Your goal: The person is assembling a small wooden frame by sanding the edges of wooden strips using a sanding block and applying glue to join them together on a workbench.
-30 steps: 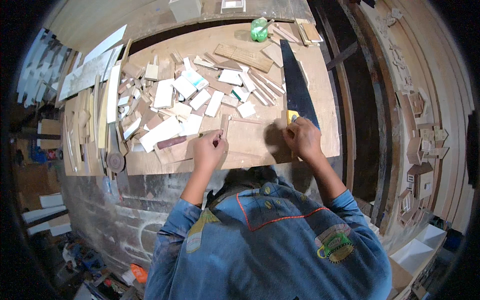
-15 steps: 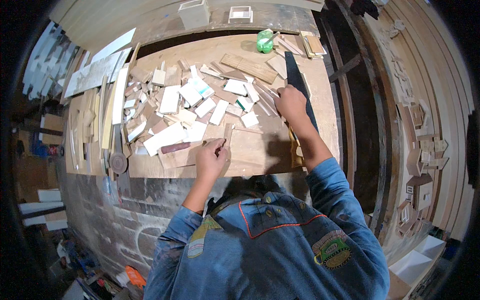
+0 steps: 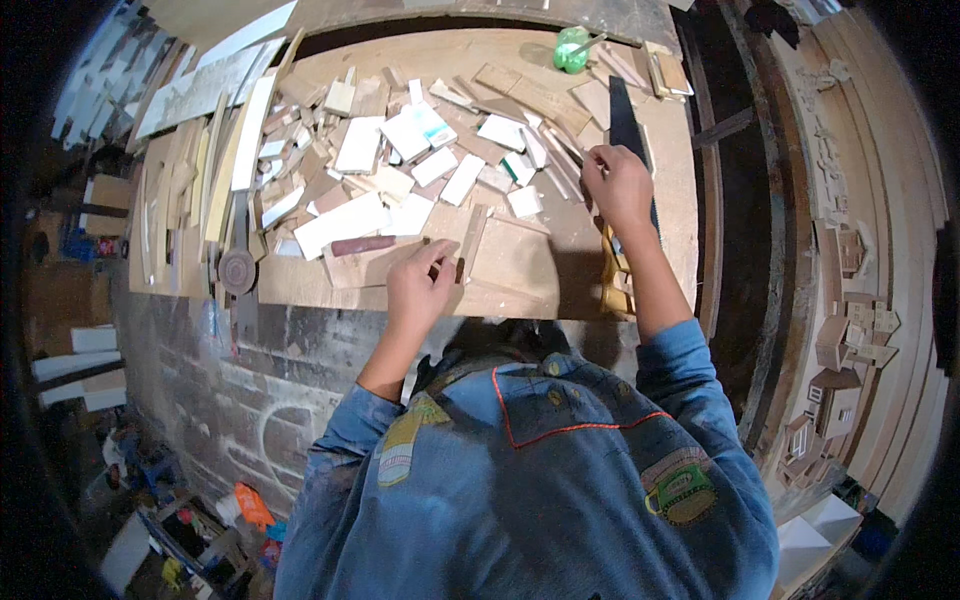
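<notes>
Pinching a thin wooden strip (image 3: pixel 468 242) between thumb and fingers, my left hand (image 3: pixel 420 285) sits at the near edge of the workbench (image 3: pixel 540 290), forearm rising from below. My right hand (image 3: pixel 618 185) stretches farther out, fingers curled onto the slim sticks (image 3: pixel 560 180) just left of one dark handsaw (image 3: pixel 628 140); whether it grips any I cannot tell. Half a second ago it was reaching there already; a second ago it lay near the edge. One green cup (image 3: pixel 572 48) stands beyond.

Wooden offcuts (image 3: pixel 400 170): pale tan and white. Glue bottle (image 3: pixel 572 48): bright green. Saw blade (image 3: pixel 628 130): black; shirt (image 3: pixel 540 480): blue denim, red stitching.
</notes>
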